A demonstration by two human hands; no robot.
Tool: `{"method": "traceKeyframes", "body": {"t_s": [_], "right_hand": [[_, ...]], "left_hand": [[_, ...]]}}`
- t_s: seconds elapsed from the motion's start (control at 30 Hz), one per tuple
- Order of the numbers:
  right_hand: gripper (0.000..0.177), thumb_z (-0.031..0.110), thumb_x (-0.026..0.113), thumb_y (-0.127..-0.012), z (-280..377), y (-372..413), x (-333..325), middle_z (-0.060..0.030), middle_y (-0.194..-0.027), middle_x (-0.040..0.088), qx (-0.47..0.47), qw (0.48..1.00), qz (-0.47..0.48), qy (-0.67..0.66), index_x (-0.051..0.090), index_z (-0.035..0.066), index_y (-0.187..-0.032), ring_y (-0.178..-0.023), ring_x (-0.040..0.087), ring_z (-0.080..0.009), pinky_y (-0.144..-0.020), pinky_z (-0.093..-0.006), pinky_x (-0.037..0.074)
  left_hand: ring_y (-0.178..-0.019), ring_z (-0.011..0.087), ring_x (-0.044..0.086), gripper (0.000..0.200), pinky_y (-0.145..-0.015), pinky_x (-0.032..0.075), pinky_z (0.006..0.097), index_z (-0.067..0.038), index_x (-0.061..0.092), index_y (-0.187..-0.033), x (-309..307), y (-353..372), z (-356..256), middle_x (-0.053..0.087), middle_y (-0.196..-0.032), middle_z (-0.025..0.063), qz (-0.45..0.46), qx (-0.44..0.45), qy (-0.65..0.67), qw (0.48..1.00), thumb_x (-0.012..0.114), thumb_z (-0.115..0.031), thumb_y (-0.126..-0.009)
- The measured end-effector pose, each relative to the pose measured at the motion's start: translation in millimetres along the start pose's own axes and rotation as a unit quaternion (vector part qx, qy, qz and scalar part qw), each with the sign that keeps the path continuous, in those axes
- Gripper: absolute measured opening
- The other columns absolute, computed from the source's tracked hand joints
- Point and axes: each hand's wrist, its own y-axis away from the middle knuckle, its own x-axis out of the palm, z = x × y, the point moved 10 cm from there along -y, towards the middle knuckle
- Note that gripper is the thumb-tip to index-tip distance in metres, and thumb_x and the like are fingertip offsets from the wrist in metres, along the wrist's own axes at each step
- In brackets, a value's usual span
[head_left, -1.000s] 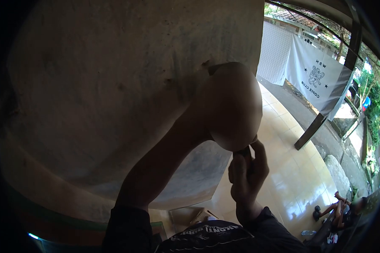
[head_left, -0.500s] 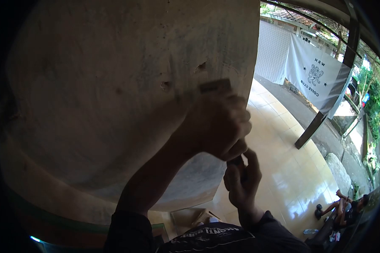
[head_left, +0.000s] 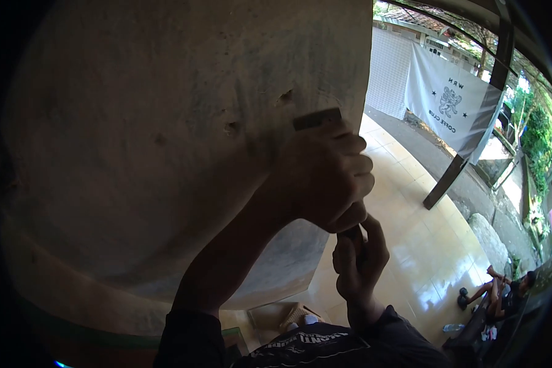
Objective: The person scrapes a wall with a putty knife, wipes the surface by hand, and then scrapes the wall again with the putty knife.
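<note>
A tool with a flat dark blade (head_left: 317, 119) lies close to the stained, pitted wall (head_left: 165, 80), right of two chipped holes. My left hand (head_left: 328, 178) is closed round the tool just below the blade, its fingers wrapped over it. Lower down, my right hand (head_left: 363, 257) is closed round the dark handle (head_left: 353, 235) of the same tool. Whether the blade touches the wall I cannot tell.
The wall ends in a vertical edge right of the blade. Beyond are a tiled floor (head_left: 405, 245), a dark post (head_left: 444, 182) and a white banner (head_left: 444, 101). A seated person (head_left: 510, 300) is at the lower right, near a plastic bottle (head_left: 452, 327).
Both hands and the tool have shifted slightly to the right relative to the wall's holes. The view has moved a little, so the wall and banner appear farther left. Both hands keep their grip.
</note>
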Motion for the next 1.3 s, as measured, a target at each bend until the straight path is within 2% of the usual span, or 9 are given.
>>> {"method": "traceKeyframes", "body": {"t_s": [0.43, 0.77, 0.8, 0.87, 0.97, 1.1, 1.17, 1.23, 1.3], "right_hand": [[0.035, -0.003, 0.049, -0.086, 8, -5, -1, -0.0174, -0.093, 0.066, -0.019, 1.0, -0.005, 0.014, 0.042, -0.009, -0.119, -0.086, 0.061, -0.0141, -0.075, -0.0253, 0.046], [0.038, 0.002, 0.05, -0.088, -43, 38, 1, -0.0132, -0.078, 0.061, 0.051, 0.997, 0.062, 0.016, 0.037, -0.008, -0.122, -0.067, 0.056, -0.0104, -0.059, -0.0253, 0.044], [0.041, 0.001, 0.052, -0.087, -37, 39, 4, -0.0143, -0.08, 0.062, 0.024, 0.997, 0.07, 0.009, 0.037, -0.009, -0.123, -0.07, 0.059, -0.0138, -0.062, -0.0271, 0.046], [0.047, 0.001, 0.054, -0.085, -25, 43, 11, -0.0149, -0.082, 0.062, -0.02, 0.995, 0.088, 0.042, 0.035, -0.009, -0.126, -0.073, 0.062, -0.0179, -0.066, -0.0298, 0.048], [0.056, 0.001, 0.057, -0.083, -14, 44, 19, -0.0167, -0.087, 0.063, -0.003, 0.993, 0.119, 0.019, 0.03, -0.009, -0.131, -0.081, 0.063, -0.0199, -0.071, -0.0321, 0.049], [0.063, 0.003, 0.059, -0.083, 2, 35, 26, -0.0176, -0.091, 0.062, -0.002, 0.986, 0.161, -0.041, 0.026, -0.007, -0.136, -0.086, 0.062, -0.0188, -0.074, -0.032, 0.048], [0.067, 0.004, 0.058, -0.084, -10, 46, 39, -0.0205, -0.098, 0.062, 0.12, 0.966, 0.213, -0.087, 0.022, -0.004, -0.139, -0.092, 0.062, -0.0189, -0.079, -0.0317, 0.048], [0.066, 0.005, 0.057, -0.085, 1, 61, 50, -0.0231, -0.102, 0.063, 0.089, 0.964, 0.232, -0.092, 0.021, -0.002, -0.14, -0.095, 0.061, -0.0192, -0.081, -0.0301, 0.046], [0.066, 0.006, 0.057, -0.086, 1, 77, 54, -0.0237, -0.104, 0.063, 0.082, 0.962, 0.252, -0.069, 0.021, -0.002, -0.14, -0.095, 0.061, -0.0193, -0.081, -0.03, 0.046]], "left_hand": [[-0.066, 0.0172, 0.055, 0.021, -0.074, 0.045, 0.0306, -0.011, 0.054, -0.049, -3, -3, 4, 0.052, -0.055, 0.0017, -0.021, 0.001, -0.011, 1.0, 0.065, -0.029, -0.051], [-0.068, 0.0188, 0.054, 0.018, -0.076, 0.044, 0.0326, -0.01, 0.054, -0.054, 33, 33, -19, 0.052, -0.058, 0.0024, 0.077, -0.014, 0.03, 0.996, 0.06, -0.028, -0.055], [-0.068, 0.0192, 0.053, 0.016, -0.076, 0.044, 0.0331, -0.01, 0.054, -0.056, 32, 34, -19, 0.05, -0.059, 0.0019, 0.077, -0.025, 0.041, 0.996, 0.055, -0.026, -0.054], [-0.067, 0.0188, 0.055, 0.021, -0.074, 0.046, 0.0325, -0.01, 0.052, -0.051, 24, 35, -22, 0.052, -0.056, 0.0029, 0.072, -0.018, 0.034, 0.997, 0.062, -0.027, -0.057], [-0.066, 0.0193, 0.055, 0.02, -0.073, 0.046, 0.0326, -0.01, 0.052, -0.051, 15, 34, -24, 0.052, -0.056, 0.0028, 0.088, -0.018, 0.043, 0.995, 0.06, -0.027, -0.056], [-0.062, 0.0201, 0.053, 0.017, -0.07, 0.048, 0.0336, -0.009, 0.05, -0.052, -19, 37, -23, 0.048, -0.055, 0.0036, 0.001, -0.024, 0.022, 0.999, 0.056, -0.024, -0.055], [-0.06, 0.0204, 0.053, 0.016, -0.068, 0.049, 0.0342, -0.008, 0.05, -0.053, -30, 48, -28, 0.048, -0.054, 0.004, -0.041, -0.027, 0.008, 0.999, 0.054, -0.023, -0.054], [-0.058, 0.0213, 0.055, 0.015, -0.066, 0.05, 0.0355, -0.006, 0.049, -0.054, -50, 64, -36, 0.051, -0.056, 0.0052, -0.126, -0.056, 0.053, 0.989, 0.05, -0.021, -0.054], [-0.058, 0.0215, 0.057, 0.015, -0.066, 0.051, 0.0359, -0.005, 0.05, -0.055, -52, 84, -51, 0.053, -0.058, 0.006, -0.124, -0.071, 0.042, 0.989, 0.049, -0.02, -0.055]]}}
